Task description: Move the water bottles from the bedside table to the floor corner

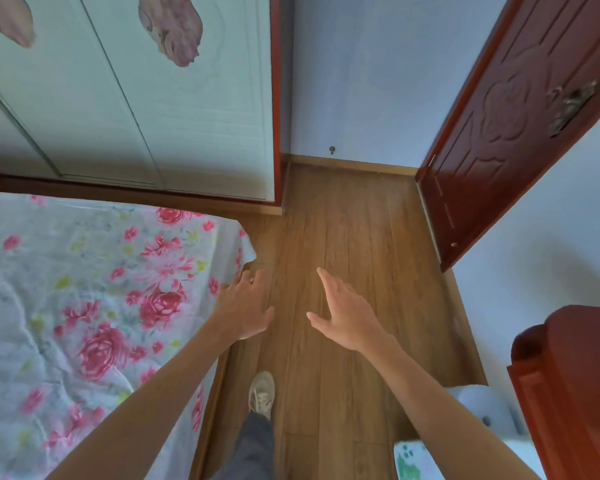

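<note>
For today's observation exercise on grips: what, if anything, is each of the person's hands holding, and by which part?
Nothing is held. The left hand and the right hand both hover over the brown wooden plank floor, fingers loose and empty.

No text, label, brand or number can be read anywhere. The white package at the bottom edge of the view carries green print, too blurred to make out.

Free strip of floor between bed and door, wardrobe beyond the bed
</note>
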### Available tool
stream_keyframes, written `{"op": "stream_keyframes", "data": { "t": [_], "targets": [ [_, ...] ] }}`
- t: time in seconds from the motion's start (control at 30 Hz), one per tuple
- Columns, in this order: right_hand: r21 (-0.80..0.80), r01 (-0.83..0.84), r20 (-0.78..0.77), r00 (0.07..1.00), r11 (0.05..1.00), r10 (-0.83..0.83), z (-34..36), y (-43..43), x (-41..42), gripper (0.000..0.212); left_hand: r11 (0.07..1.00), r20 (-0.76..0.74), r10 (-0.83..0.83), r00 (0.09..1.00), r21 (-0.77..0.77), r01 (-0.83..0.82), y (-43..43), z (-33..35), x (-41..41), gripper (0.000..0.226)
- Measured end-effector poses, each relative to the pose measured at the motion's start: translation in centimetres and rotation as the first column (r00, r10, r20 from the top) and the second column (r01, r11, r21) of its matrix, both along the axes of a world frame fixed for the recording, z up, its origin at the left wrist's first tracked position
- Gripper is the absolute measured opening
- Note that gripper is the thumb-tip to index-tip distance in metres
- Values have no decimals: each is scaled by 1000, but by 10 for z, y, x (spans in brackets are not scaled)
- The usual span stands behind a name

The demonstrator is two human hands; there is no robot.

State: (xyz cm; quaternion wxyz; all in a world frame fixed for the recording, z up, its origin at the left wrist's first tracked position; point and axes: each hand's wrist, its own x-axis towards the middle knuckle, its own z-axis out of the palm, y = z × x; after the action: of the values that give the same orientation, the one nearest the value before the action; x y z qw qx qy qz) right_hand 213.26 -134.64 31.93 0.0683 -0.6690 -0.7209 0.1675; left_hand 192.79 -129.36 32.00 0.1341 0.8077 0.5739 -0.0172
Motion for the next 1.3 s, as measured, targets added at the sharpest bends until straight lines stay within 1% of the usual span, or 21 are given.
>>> {"op": "stream_keyframes", "data": {
  "t": [0.37,0.47,0.6,0.73,1.0,1.3],
  "targets": [
    [-44,-9,44,999,999,11,-4,187,2,86,1000,-15,-19,1000,24,20,180,-7,8,67],
    [-23,-16,58,998,1000,17,0,239,0,86,999,-18,-19,1000,39,20,229,-6,5,66],
    [-6,-20,65,998,1000,20,3,292,0,85,1000,11,-2,1000,26,1,279,-1,1,69],
    [0,-33,76,997,999,33,5,336,1,84,999,10,19,1000,35,-19,320,3,1,66],
    [-1,-96,88,991,995,96,-3,421,12,82,998,-32,53,998,24,-52,401,-1,13,66],
    [14,-225,125,967,974,221,-1,563,46,81,991,-64,132,989,12,-132,519,0,49,70]
  ]
}}
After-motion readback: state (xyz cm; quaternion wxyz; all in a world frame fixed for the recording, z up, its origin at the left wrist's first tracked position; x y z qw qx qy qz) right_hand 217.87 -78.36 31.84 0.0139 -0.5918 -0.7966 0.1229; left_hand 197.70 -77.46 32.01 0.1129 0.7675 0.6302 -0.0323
